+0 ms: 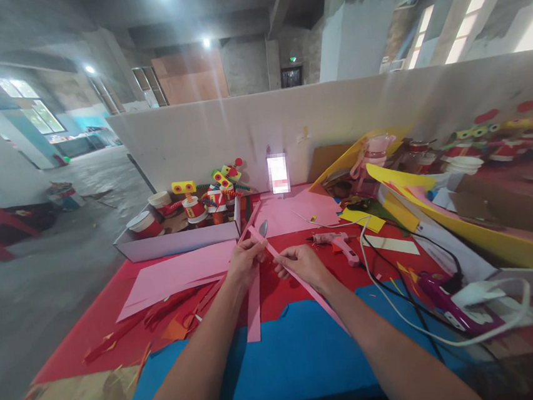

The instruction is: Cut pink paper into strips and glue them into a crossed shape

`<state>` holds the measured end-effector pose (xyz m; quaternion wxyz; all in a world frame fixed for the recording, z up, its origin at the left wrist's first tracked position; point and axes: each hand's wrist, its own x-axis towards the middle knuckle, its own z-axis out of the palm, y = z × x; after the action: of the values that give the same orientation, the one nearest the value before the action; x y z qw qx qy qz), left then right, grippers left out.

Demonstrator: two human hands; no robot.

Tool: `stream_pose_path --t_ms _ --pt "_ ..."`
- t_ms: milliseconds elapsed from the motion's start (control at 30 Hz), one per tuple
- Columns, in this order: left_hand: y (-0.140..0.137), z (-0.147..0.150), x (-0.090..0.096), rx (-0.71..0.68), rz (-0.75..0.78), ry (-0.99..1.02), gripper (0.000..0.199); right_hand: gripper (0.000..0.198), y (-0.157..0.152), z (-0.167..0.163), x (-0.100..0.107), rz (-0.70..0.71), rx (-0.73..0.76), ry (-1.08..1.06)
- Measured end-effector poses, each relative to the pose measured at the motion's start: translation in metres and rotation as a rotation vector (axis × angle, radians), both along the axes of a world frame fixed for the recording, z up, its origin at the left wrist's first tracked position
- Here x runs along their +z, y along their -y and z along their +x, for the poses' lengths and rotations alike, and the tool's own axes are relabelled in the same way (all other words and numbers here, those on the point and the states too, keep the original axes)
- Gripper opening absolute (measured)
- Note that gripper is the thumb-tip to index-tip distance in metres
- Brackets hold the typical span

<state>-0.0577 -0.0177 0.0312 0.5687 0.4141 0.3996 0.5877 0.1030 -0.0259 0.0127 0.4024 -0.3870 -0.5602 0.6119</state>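
Observation:
My left hand [247, 258] is closed, its fingertips pinching the upper part of a long pink paper strip [297, 279]. Farther down the same strip, my right hand [298, 265] pinches it between thumb and fingers. The strip slants from upper left to lower right, its tail passing beside my right forearm. Below my left hand, a second pink strip [254, 314] reaches down over the blue sheet [291, 361]; whether that hand also holds it is unclear. A grey, spoon-shaped piece [263, 228] shows just above my left fingers, its lower part hidden.
A pink glue gun [339, 243] lies right of my hands, among white and black cables. Pink sheets [184, 274] lie on the red table covering [89, 311]. Paper-cup figures [196, 210] stand in a white box [180, 241]. A purple tool [450, 302] lies at right.

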Motion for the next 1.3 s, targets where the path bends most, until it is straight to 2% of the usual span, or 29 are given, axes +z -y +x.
stream_pose_path --t_ms 200,367,433,533,600,667,800,900,1133,1300 --pt "-0.009 -0.019 0.001 0.147 0.01 0.008 0.032 0.042 0.003 -0.003 -0.001 0.021 0.014 0.033" --pt "-0.011 -0.022 0.004 0.236 0.017 0.08 0.033 0.042 0.003 -0.003 -0.001 0.0 -0.001 0.0" --pt "-0.008 -0.018 0.008 0.203 0.021 0.089 0.036 0.044 0.002 -0.002 0.001 -0.03 -0.036 -0.069" --pt "-0.001 -0.008 0.009 0.034 -0.006 -0.034 0.039 0.046 0.003 -0.001 0.004 -0.063 -0.079 -0.15" --pt "0.002 -0.002 0.006 -0.069 -0.02 -0.139 0.037 0.046 0.005 -0.001 0.006 -0.081 -0.06 -0.17" --pt "0.003 0.002 0.001 -0.103 -0.016 -0.199 0.036 0.044 0.006 -0.002 0.007 -0.101 -0.02 -0.174" --pt "0.002 0.006 -0.009 -0.09 0.02 -0.26 0.037 0.04 0.006 -0.003 0.005 -0.141 0.019 -0.169" --pt "0.001 0.007 -0.01 -0.071 0.042 -0.316 0.038 0.036 0.004 -0.004 0.003 -0.153 0.015 -0.156" --pt "0.003 -0.001 0.005 0.099 0.102 -0.384 0.042 0.031 0.007 -0.006 0.001 -0.194 0.085 -0.118" --pt "0.003 -0.012 0.012 0.124 0.058 -0.344 0.037 0.031 0.01 -0.006 0.002 -0.186 0.127 -0.082"
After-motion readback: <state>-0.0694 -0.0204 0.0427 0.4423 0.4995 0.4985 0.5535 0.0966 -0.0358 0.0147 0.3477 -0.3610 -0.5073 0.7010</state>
